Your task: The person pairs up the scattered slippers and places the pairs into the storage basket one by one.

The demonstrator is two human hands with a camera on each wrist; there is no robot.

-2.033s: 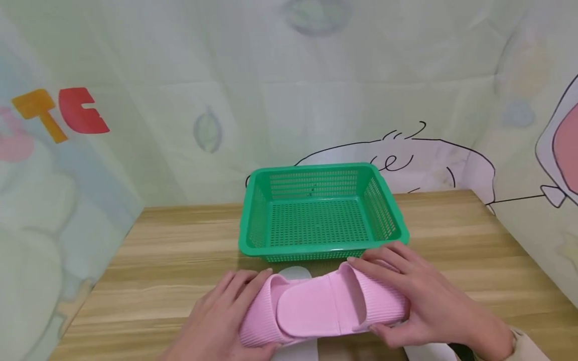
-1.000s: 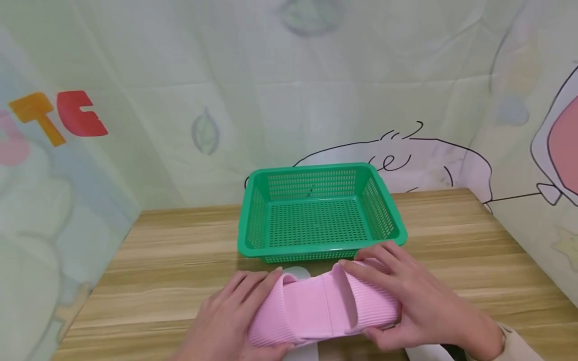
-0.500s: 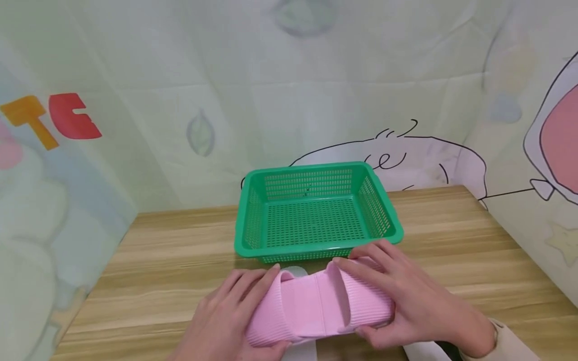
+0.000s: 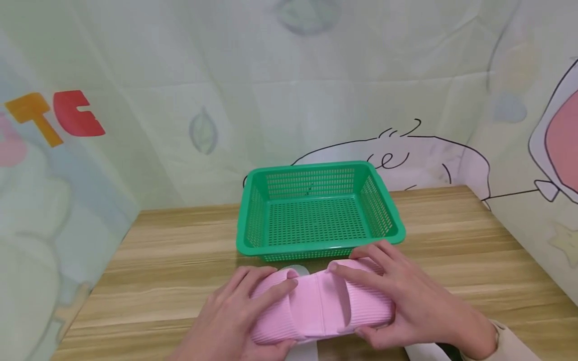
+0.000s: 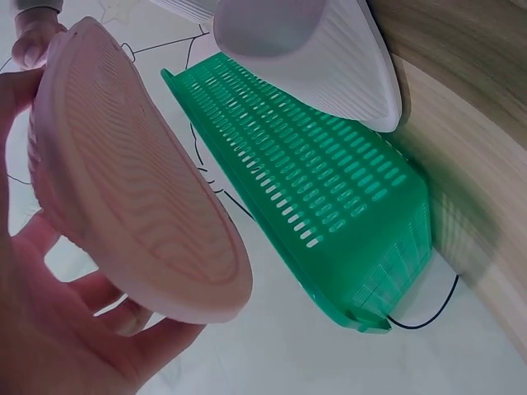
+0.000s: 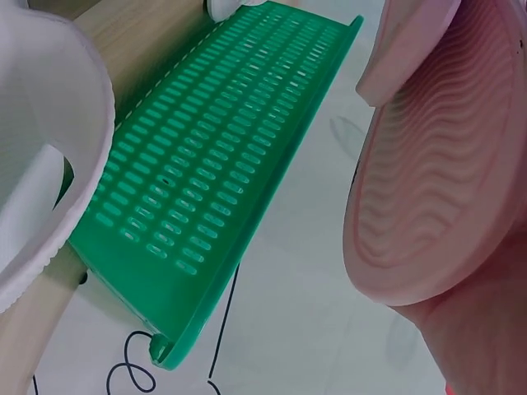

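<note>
Two pink slippers with ribbed straps lie end to end over the table, heels overlapping. My left hand (image 4: 239, 316) grips the left pink slipper (image 4: 275, 321) around its strap, index finger bent over the strap's edge. With the right hand (image 4: 402, 301) I hold the right pink slipper (image 4: 372, 303), fingers over its strap and thumb at the near side. The right slipper's heel runs toward the left strap's opening, where its end is hidden. A wavy-patterned sole (image 5: 148, 173) shows in the left wrist view. Both soles (image 6: 445, 173) overlap in the right wrist view.
A green perforated basket (image 4: 320, 245) stands on the wooden table (image 4: 180, 250) just beyond the hands. White slippers (image 5: 354, 74) lie below the pink pair, mostly covered in the head view. A printed curtain (image 4: 158, 125) closes off the back and sides.
The two pink slippers have slid closer together, narrowing the gap between their straps; the right one's heel end has gone from sight. Lately the left index finger has moved over the strap edge.
</note>
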